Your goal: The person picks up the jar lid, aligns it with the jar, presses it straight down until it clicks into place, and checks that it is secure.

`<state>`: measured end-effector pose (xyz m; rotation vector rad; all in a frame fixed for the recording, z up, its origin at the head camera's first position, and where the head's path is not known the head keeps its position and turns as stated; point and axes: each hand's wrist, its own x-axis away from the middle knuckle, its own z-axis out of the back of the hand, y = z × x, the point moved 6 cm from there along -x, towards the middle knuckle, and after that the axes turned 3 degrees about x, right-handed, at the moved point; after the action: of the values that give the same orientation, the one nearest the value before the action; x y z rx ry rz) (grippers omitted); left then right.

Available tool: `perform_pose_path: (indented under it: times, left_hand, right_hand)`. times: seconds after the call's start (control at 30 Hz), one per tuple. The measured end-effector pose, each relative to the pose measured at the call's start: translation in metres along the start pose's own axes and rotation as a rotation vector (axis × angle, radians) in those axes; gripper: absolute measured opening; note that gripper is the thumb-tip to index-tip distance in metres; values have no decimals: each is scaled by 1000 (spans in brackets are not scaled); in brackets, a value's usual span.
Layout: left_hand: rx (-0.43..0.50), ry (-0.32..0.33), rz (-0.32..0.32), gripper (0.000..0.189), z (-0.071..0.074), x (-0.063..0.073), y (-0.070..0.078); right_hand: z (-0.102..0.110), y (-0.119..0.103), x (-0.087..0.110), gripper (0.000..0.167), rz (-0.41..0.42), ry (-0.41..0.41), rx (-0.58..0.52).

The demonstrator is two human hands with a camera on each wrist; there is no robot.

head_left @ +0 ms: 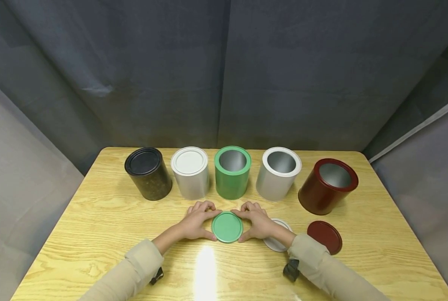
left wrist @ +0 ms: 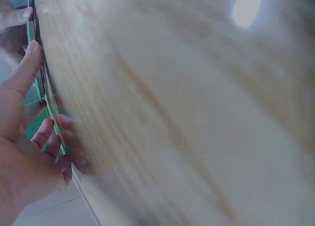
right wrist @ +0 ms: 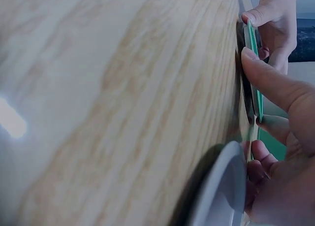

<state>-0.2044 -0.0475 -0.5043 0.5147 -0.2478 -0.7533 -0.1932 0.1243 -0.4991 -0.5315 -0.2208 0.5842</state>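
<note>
Both hands are at a round green lid (head_left: 227, 227), low over the tabletop in front of the green can (head_left: 232, 172). My left hand (head_left: 195, 221) grips its left edge, thumb at the near side and index finger at the far side. The right hand (head_left: 257, 221) grips the opposite edge in the same way. In the right wrist view the lid (right wrist: 254, 68) appears edge-on between thumb and index finger, the other fingers curled below. A white lid (head_left: 278, 244) lies partly hidden under the right wrist.
A black can (head_left: 154, 179) and a white-topped can (head_left: 193, 179) stand lidded at the back left. Right of the green can, an open white-rimmed can (head_left: 274, 184) and an open dark red can (head_left: 319, 194) stand. A dark red lid (head_left: 324, 237) lies near the right sleeve.
</note>
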Motion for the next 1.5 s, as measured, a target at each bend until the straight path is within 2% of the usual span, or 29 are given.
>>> perform_pose_path:
  times: [0.63, 1.17, 1.5]
  left_hand:
    - [166, -25, -16, 77, 4, 3, 2]
    - [286, 31, -85, 77, 18, 7, 8]
    - [296, 61, -114, 78, 25, 8, 13]
  right_hand:
    - [6, 1, 6, 82, 67, -6, -158]
    - [14, -4, 10, 82, 90, 31, -270]
    - [25, -15, 14, 84, 127, 73, -295]
